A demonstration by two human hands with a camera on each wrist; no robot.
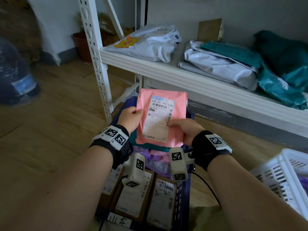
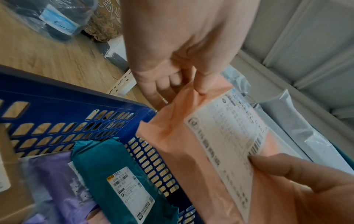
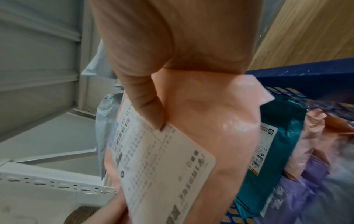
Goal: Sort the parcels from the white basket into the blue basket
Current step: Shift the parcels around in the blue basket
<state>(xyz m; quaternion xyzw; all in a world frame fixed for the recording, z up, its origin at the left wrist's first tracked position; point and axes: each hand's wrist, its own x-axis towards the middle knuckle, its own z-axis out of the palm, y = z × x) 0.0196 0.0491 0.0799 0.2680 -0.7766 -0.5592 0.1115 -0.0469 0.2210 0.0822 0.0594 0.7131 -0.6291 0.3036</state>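
A pink parcel (image 1: 160, 117) with a white shipping label faces up above the blue basket (image 2: 63, 103). My left hand (image 1: 131, 118) pinches its left edge, thumb on top. My right hand (image 1: 183, 129) grips its lower right side, thumb on the label's barcode. In the left wrist view the pink parcel (image 2: 201, 151) hangs over the basket's far wall. Inside the blue basket lie a teal parcel (image 2: 114, 174), a purple parcel (image 2: 57, 181) and brown boxes (image 1: 133, 197). The white basket (image 1: 286, 177) stands at the right edge.
A white metal shelf (image 1: 191, 80) rises just behind the blue basket, holding grey parcels (image 1: 216, 64) and teal parcels (image 1: 283, 72). Its upright post (image 1: 98, 64) stands to the left. A water jug (image 1: 15, 72) lies on the wooden floor at far left.
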